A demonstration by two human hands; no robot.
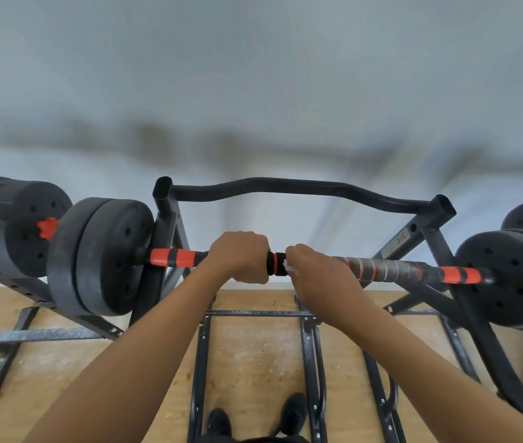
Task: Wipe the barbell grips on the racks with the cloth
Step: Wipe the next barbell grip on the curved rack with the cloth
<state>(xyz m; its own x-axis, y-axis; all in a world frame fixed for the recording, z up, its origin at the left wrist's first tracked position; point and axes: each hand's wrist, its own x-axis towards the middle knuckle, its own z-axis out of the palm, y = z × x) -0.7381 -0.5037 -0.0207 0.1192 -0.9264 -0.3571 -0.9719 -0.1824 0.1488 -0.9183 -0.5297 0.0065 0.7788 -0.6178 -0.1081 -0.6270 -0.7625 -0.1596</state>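
The right hand (320, 273) is closed over the barbell (381, 270) just right of frame centre, its grip clamped on a small white cloth (289, 267) pressed against the bar; only a scrap of the cloth shows at the thumb side, so the extent of its wrap around the bar cannot be determined. The left hand (237, 257) sits immediately beside it, overhand, its grip clamped directly on the bar. Judged from the layout, this hand steadies the bar against rolling in the rack (301, 188) while the cloth hand works along the grip surface. Between the two hands a short black-and-orange collar (275, 263) is exposed. Both forearms rise from the lower edge of the frame and converge on the bar, wrists roughly straight, knuckles upward. To the right of the cloth hand lies the worn taped grip section (391, 270), then orange banding; to the left, an orange-banded grip (173, 258). Black weight plates (100, 257) close off each end. The rack stands on a wooden floor (253, 362).
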